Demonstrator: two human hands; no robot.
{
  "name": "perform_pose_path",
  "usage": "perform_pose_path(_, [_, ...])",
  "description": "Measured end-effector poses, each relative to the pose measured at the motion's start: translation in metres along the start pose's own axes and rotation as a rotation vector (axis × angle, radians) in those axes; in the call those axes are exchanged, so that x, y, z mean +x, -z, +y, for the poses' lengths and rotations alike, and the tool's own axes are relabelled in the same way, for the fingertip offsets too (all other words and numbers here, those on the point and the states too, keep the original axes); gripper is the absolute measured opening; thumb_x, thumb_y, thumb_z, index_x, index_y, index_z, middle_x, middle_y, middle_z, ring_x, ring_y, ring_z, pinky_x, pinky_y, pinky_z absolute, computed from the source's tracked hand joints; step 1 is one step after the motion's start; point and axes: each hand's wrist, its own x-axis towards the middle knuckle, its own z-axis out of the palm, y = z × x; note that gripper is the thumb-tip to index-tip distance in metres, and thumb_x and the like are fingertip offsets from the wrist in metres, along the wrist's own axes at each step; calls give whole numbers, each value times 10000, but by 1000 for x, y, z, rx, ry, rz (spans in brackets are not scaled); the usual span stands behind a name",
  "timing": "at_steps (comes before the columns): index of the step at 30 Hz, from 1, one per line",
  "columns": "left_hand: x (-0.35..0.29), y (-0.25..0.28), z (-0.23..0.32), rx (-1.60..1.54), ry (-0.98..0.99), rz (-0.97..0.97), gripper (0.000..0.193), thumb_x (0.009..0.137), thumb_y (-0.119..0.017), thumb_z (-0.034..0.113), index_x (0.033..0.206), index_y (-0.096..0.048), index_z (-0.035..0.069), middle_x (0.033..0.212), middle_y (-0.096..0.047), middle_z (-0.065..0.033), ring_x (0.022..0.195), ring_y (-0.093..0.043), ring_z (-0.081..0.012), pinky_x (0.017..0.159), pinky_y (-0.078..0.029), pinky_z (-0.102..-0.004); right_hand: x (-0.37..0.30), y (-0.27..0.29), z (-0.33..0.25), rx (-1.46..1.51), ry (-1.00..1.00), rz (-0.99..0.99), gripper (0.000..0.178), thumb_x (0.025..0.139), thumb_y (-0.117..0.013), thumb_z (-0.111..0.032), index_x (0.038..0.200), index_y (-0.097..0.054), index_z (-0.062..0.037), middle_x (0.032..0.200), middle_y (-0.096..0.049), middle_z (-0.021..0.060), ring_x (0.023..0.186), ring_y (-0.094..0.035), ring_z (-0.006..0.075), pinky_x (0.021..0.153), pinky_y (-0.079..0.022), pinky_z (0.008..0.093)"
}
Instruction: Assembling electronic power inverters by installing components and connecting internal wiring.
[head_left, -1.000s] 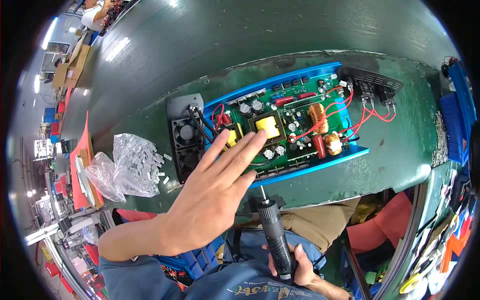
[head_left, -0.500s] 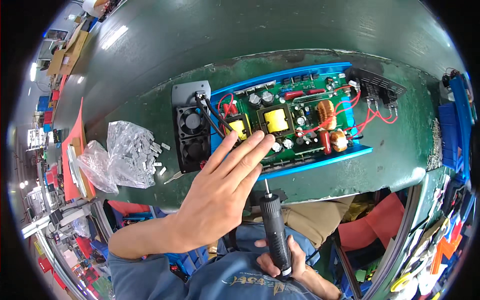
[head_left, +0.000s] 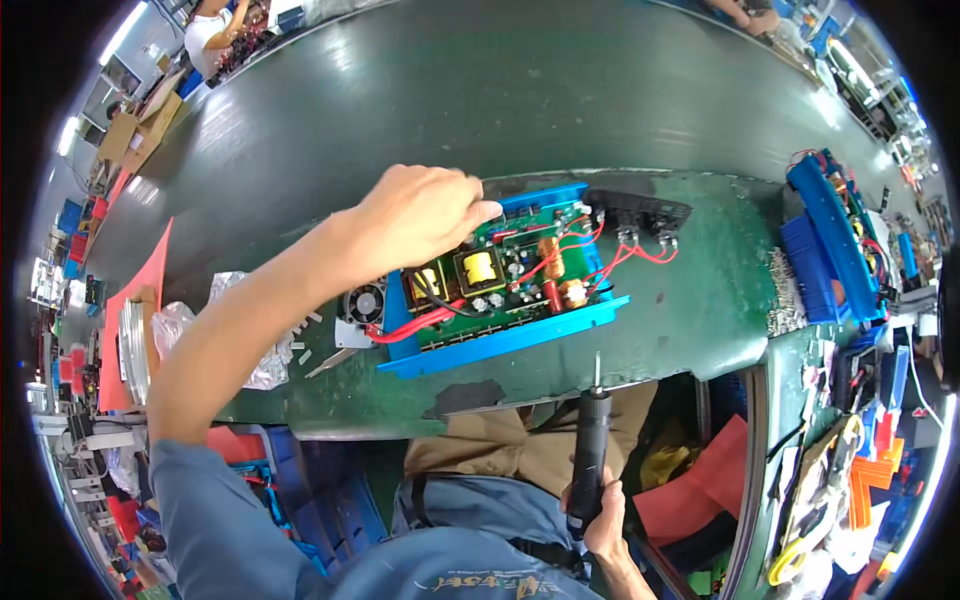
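Observation:
A blue metal housing (head_left: 500, 342) with a green circuit board inside lies on the green bench. The board carries yellow transformers (head_left: 480, 267), copper-wound coils (head_left: 551, 258) and red wires. My left hand (head_left: 425, 215) reaches across to the housing's far left side, its fingers curled at the far wall and hiding that corner. In my right hand (head_left: 606, 515) is a black electric screwdriver (head_left: 592, 440), held upright by its body near the bench's front edge. Its bit points away from me, apart from the housing. A fan end panel (head_left: 362, 303) sits partly under my left forearm.
A black end panel (head_left: 640, 214) hangs on red wires at the housing's right. Small metal parts spill from a plastic bag (head_left: 268, 370) on the left. Screws (head_left: 785, 295) lie beside a blue bin (head_left: 810, 265) at right, near another blue housing (head_left: 832, 230). People work beyond the bench.
My left hand has moved from the housing's near side to its far wall and curled its fingers. The view has shifted, showing more of the far bench. My right hand still holds the screwdriver.

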Motion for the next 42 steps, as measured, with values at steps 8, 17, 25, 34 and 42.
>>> perform_pose_path(8, [37, -2, 5, 195, -43, -248, 613, 1072, -409, 341, 667, -668, -40, 612, -652, -202, 745, -698, -421, 736, -554, -511, 13, 37, -22, 22, 36, 177, 794, 1015, -199, -706, 1238, -537, -23, 724, -599, 76, 568, -545, 119, 522, -431, 257])
perform_pose_path(17, [6, -21, 14, -937, 555, -487, 676, 1056, -343, 364, 920, -646, -225, 872, -722, -318, 693, -751, -365, 565, -627, -391, 73, 93, -120, -627, 161, 297, 605, 917, -720, -224, 1428, -473, -15, 1140, -642, 132, 1034, -592, 186, 922, -473, 349])
perform_pose_path(25, [-59, -67, 72, -1584, 792, -260, 660, 983, -392, 454, 1101, -669, -134, 975, -744, -265, 733, -748, -327, 612, -600, -330, 77, 57, -146, -992, 572, 487, 115, 967, -621, -85, 997, -664, 18, 904, -672, 158, 883, -638, 338, 797, -486, 413])
perform_pose_path(34, [-89, -84, 128, -1871, 857, -171, 652, 1004, -374, 447, 1183, -648, -117, 1059, -744, -239, 774, -753, -302, 655, -595, -346, 97, 16, -151, -717, 431, 336, 640, 964, -650, -227, 1452, -382, 88, 1282, -586, 275, 1180, -597, 385, 1050, -441, 433])
perform_pose_path(42, [-92, -97, 160, -1999, 885, 30, 678, 1009, -369, 489, 1229, -636, -93, 1145, -739, -194, 795, -745, -225, 656, -555, -265, 179, 56, -202, -915, 557, 54, 582, 977, -587, -112, 1510, -398, 23, 1336, -620, 189, 1217, -586, 200, 1057, -432, 336])
